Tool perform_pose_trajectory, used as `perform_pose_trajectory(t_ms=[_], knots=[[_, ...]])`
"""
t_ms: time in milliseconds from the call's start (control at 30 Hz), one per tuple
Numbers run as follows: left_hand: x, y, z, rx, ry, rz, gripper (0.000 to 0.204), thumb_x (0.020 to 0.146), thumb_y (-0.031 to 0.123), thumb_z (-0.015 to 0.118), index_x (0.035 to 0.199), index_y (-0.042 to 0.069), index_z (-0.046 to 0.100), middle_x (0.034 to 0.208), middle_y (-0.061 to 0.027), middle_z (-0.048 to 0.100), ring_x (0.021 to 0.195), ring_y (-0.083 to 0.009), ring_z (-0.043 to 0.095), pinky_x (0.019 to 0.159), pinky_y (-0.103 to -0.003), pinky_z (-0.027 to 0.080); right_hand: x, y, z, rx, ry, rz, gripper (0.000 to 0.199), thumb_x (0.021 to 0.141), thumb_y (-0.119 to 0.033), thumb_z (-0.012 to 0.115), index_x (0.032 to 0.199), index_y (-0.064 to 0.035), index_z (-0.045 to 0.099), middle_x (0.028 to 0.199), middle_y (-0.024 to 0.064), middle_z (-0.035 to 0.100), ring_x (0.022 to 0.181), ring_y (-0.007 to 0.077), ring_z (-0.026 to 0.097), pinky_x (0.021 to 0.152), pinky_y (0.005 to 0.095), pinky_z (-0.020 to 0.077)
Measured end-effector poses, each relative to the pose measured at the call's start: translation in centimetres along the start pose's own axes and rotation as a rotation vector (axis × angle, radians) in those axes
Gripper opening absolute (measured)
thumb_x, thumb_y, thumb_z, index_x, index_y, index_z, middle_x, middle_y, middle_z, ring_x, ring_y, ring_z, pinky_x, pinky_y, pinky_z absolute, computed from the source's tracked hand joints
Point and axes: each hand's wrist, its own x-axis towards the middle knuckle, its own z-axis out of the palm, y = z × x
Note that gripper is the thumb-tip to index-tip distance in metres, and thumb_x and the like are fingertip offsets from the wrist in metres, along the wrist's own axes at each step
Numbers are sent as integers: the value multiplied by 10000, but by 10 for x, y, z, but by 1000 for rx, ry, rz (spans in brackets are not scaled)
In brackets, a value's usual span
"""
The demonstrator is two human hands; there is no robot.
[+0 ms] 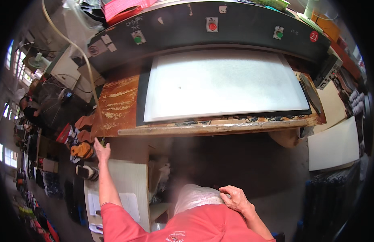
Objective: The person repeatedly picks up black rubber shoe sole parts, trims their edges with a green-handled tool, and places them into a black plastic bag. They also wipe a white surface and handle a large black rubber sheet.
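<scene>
My left hand [102, 151] reaches out past the left front corner of the machine bed. Its fingers are closed around the lower end of a thin pale hose [91, 76], where a small greenish fitting shows. The hose hangs down from the upper left. Close to my waist, my right hand [236, 199] rests against a whitish cloth [197, 197], fingers loosely bent and apart, with nothing visible in it. A large white board [223, 86] lies flat on a dark sheet on the machine bed, away from both hands.
A dark machine beam [170, 32] with a red button and green buttons spans the back. Along the bed's front runs a worn wooden strip [211, 128], with dark scraps behind it. Orange pieces [82, 150] and a light side table [128, 173] stand left; a white sheet [334, 144] is right.
</scene>
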Motion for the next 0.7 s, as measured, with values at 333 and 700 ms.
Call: perform_pose_trajectory(t_ms=[333, 700], knots=[[78, -46, 40, -240, -61, 116, 368, 1100, 246, 510, 1298, -42, 625, 1314, -209, 638, 1263, -358, 595, 1098, -401, 436, 166, -39, 57, -5, -141, -47, 227, 910, -74, 657, 1113, 16, 706, 1033, 187, 728, 989, 386, 696, 864, 451, 576], [40, 66, -102, -1353, -161, -360, 649, 1100, 634, 346, 680, 139, 371, 581, 7, 354, 443, -91, 327, 408, -254, 259, 286, -111, 81, 211, -303, -186, 315, 941, -132, 697, 1213, 24, 663, 1065, 173, 685, 975, 376, 665, 833, 430, 563]])
